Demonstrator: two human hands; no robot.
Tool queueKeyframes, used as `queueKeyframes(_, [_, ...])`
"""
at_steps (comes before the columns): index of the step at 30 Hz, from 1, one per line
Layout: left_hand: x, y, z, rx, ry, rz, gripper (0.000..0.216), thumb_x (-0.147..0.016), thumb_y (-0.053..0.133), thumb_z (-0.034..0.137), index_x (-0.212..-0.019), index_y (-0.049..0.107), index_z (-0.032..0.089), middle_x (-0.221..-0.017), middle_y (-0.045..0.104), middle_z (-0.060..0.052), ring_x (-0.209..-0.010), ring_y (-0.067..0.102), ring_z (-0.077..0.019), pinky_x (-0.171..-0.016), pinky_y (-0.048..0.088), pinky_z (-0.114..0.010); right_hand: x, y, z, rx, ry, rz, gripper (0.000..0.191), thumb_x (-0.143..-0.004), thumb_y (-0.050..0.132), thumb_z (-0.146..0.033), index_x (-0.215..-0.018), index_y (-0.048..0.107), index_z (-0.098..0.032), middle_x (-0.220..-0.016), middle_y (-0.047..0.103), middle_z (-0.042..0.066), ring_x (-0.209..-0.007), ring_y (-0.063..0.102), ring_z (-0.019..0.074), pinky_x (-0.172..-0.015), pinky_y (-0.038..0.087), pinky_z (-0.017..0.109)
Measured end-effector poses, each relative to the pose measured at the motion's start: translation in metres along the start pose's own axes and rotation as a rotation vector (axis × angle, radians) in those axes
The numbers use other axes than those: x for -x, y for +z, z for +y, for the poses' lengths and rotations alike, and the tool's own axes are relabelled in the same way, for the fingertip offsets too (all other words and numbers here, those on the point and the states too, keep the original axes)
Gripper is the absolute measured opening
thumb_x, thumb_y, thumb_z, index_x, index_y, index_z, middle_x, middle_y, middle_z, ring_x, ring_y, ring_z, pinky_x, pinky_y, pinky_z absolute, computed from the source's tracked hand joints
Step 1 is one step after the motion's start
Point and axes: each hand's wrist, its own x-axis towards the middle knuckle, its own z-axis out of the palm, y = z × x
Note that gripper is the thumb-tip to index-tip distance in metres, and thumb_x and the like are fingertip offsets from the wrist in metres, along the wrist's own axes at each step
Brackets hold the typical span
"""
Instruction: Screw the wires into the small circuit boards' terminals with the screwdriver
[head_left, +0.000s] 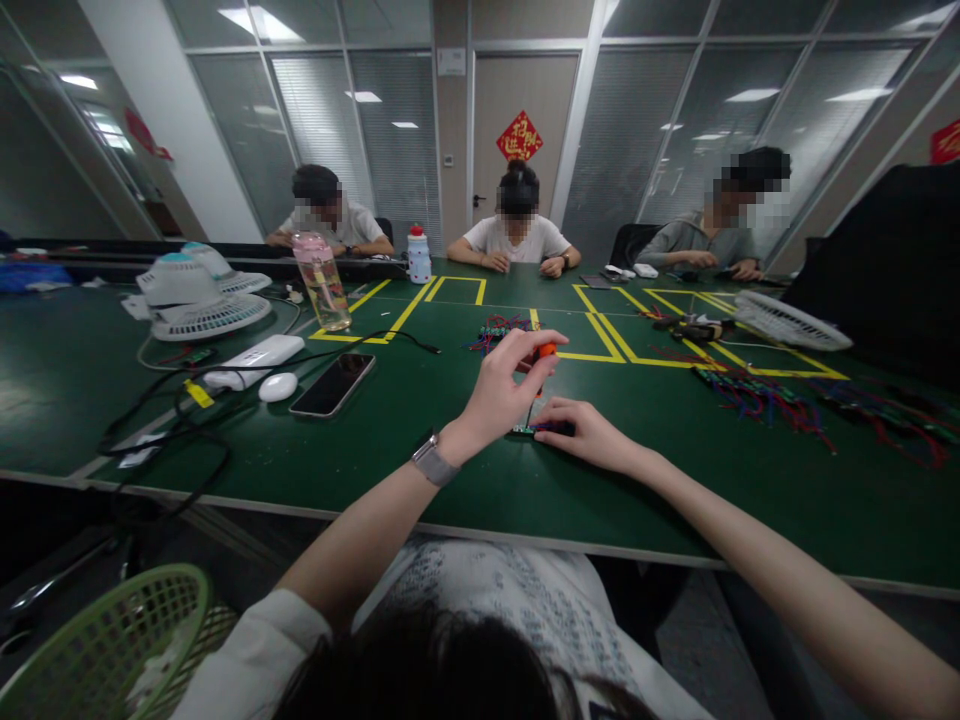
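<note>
My left hand (pixel 504 388), with a watch on its wrist, is closed around a screwdriver with an orange handle (pixel 547 350). The screwdriver stands nearly upright, its thin shaft pointing down at a small green circuit board (pixel 523 430) on the table. Low beside the board, my right hand (pixel 589 435) grips its right edge between thumb and fingers. Part of the board is hidden by my fingers, and whether the tip touches it I cannot tell. Just beyond my left hand lies a bunch of boards with red and blue wires (pixel 496 328).
On the green table (pixel 420 450) lie a phone (pixel 334 385), a white case (pixel 278 388), black cables and white fans (pixel 210 315) to the left. A bottle (pixel 322 285) stands behind them. Wired boards (pixel 761 400) lie right. Three people sit opposite. A green basket (pixel 112 640) is below left.
</note>
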Motion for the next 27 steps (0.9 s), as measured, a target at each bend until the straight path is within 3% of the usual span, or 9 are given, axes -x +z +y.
queueKeyframes(17, [-0.0009, -0.0017, 0.0033, -0.102, 0.02, 0.018, 0.015, -0.084, 0.064, 0.026, -0.098, 0.066, 0.02, -0.09, 0.058, -0.002, -0.081, 0.056, -0.0118, -0.071, 0.049, -0.021, 0.0002, -0.0004, -0.0002, 0.005, 0.004, 0.002, 0.022, -0.086, 0.061, -0.033, -0.097, 0.072, -0.018, -0.088, 0.063, 0.006, -0.076, 0.059, 0.0178, -0.069, 0.047, 0.03])
queueKeyframes(23, [0.0016, -0.0033, 0.0063, -0.075, -0.007, 0.031, 0.027, -0.095, 0.043, 0.029, -0.109, 0.064, 0.019, -0.099, 0.059, -0.006, -0.085, 0.06, -0.0129, -0.074, 0.05, -0.024, 0.0002, -0.0007, -0.0018, 0.003, 0.0, 0.003, 0.022, -0.087, 0.06, -0.033, -0.098, 0.073, -0.018, -0.087, 0.063, 0.006, -0.077, 0.059, 0.0175, -0.07, 0.047, 0.029])
queueKeyframes(27, [0.0016, -0.0029, 0.0043, 0.094, -0.065, 0.043, 0.03, -0.095, 0.043, 0.028, -0.116, 0.062, 0.018, -0.106, 0.064, -0.008, -0.091, 0.065, -0.0148, -0.077, 0.053, -0.026, -0.0002, -0.0019, -0.0045, -0.002, 0.013, -0.006, 0.021, -0.086, 0.061, -0.03, -0.098, 0.073, -0.017, -0.087, 0.063, 0.006, -0.077, 0.059, 0.0172, -0.071, 0.047, 0.029])
